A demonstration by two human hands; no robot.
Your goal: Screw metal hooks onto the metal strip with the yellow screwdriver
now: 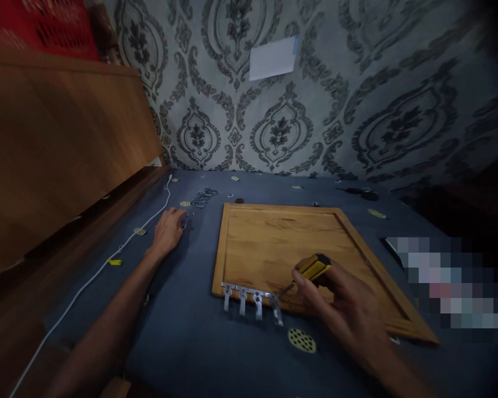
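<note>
My right hand grips a yellow-and-black screwdriver, its shaft slanting down left to a metal hook strip. The strip lies along the near left edge of a framed wooden board, and several flat hooks hang past that edge. The screwdriver's tip is by the rightmost hook, but the exact contact is too dark to make out. To the board's left, my left hand rests low over the blue cloth with fingers bent together. Something small and shiny shows at its fingertips, too small to name.
Small wire-like metal pieces lie beyond my left hand. A white cable runs along the left, beside a yellow scrap. A wooden cabinet bounds the left side; a patterned wall stands behind. A dark object lies far right.
</note>
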